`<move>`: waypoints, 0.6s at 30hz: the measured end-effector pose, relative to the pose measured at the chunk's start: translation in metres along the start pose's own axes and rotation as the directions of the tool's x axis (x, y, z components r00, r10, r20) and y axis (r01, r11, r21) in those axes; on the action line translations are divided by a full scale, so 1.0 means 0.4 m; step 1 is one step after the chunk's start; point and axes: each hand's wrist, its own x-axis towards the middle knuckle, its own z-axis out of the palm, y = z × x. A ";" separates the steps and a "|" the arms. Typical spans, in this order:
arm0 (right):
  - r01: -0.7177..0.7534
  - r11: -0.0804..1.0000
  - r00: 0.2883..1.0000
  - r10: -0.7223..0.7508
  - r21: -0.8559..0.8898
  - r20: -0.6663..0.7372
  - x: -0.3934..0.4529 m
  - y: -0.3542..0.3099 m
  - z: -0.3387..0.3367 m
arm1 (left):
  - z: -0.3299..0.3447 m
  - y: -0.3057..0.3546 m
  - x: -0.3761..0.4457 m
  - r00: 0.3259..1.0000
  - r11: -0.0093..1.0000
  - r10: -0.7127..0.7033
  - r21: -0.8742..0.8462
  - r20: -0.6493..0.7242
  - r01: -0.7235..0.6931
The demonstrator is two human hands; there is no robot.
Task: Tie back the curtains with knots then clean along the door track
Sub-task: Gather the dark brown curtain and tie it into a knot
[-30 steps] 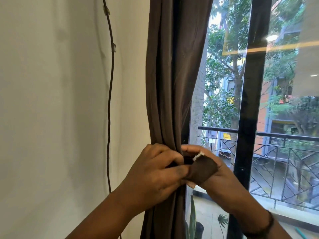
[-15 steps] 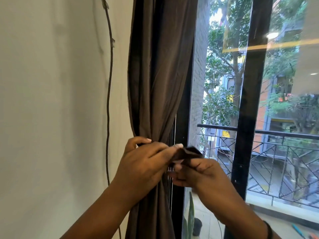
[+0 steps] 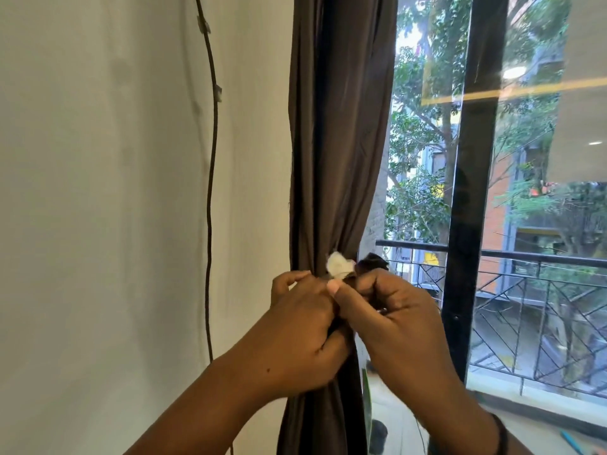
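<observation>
a: at the glass door (image 3: 525,198), the left hand (image 3: 295,336) and right hand (image 3: 394,326) meet at the gathered brown curtain (image 3: 338,142), which hangs bunched between the white wall (image 3: 115,192) and the dark door frame (image 3: 473,198).

b: and the fingers?

a: both sets are curled tight round a dark tie-back strip (image 3: 372,261) at the curtain's waist. a white tab (image 3: 338,265) pokes up just above the knuckles.

b: how should this step go?

a: my judgement: keep the bundle pinched with 1 hand while the other draws the strip end through, pulling evenly so the folds stay gathered and the knot sits snug.

b: any change from 1 second ago?

a: yes. the strip end then lay flat over the right hand's fingers; now it is bunched in the grip, with the white tab turned upward. the curtain looks more tightly cinched. a dark cable (image 3: 212,192) runs down the wall.
</observation>
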 end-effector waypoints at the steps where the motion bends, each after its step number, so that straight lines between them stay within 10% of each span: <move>1: 0.020 0.999 0.993 -0.016 -0.027 0.113 0.004 -0.015 -0.011 | -0.003 -0.007 0.003 1.000 0.999 0.010 -0.033 -0.002 -0.010; 5: 0.009 0.987 0.917 0.056 -0.161 0.395 0.031 -0.057 -0.067 | 0.002 -0.034 0.002 0.998 0.984 -0.034 -0.178 -0.051 0.025; 10: 0.132 0.847 0.966 0.007 -0.515 0.260 0.051 -0.023 -0.095 | 0.003 -0.036 0.009 0.984 0.906 -0.160 -0.407 -0.078 0.115; 18: 0.329 0.856 0.940 -0.337 -0.399 0.052 0.012 0.021 -0.038 | -0.023 -0.045 0.029 0.946 0.628 -0.324 -0.749 -0.003 0.213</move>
